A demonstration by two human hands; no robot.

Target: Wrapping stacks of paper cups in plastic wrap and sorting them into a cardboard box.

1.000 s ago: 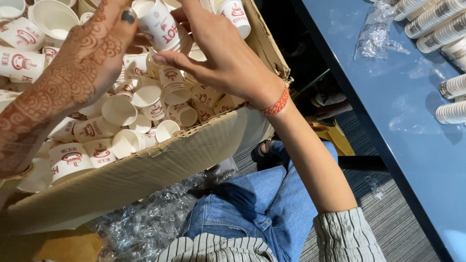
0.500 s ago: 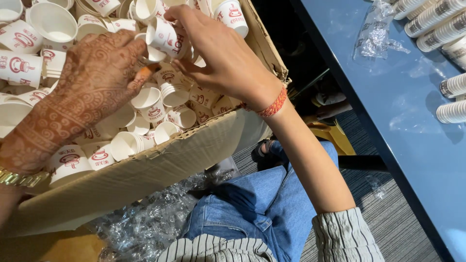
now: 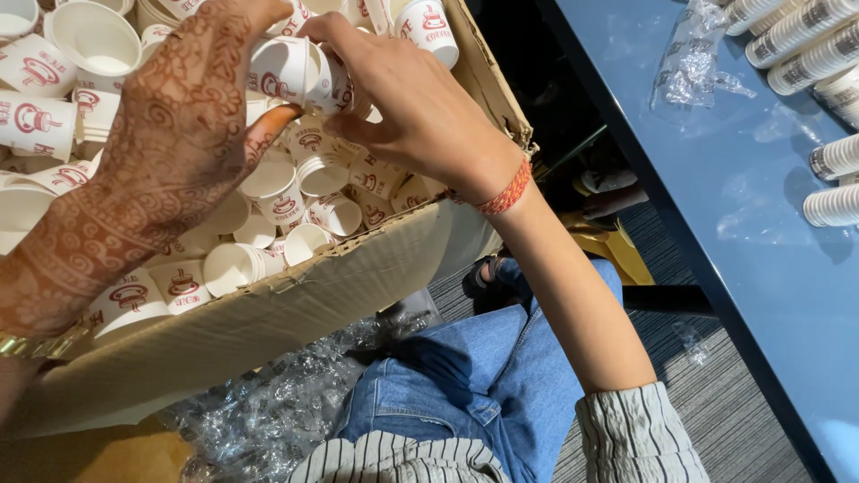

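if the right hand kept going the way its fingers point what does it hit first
The right hand points left across the cardboard box, pinching a paper cup. It would likely meet the left hand first, which touches the same cup; depth is unclear.

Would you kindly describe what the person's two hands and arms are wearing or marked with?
The left hand bears a dense henna pattern and a gold bangle. The right hand has a red-orange thread band at the wrist; its striped sleeve is pushed up.
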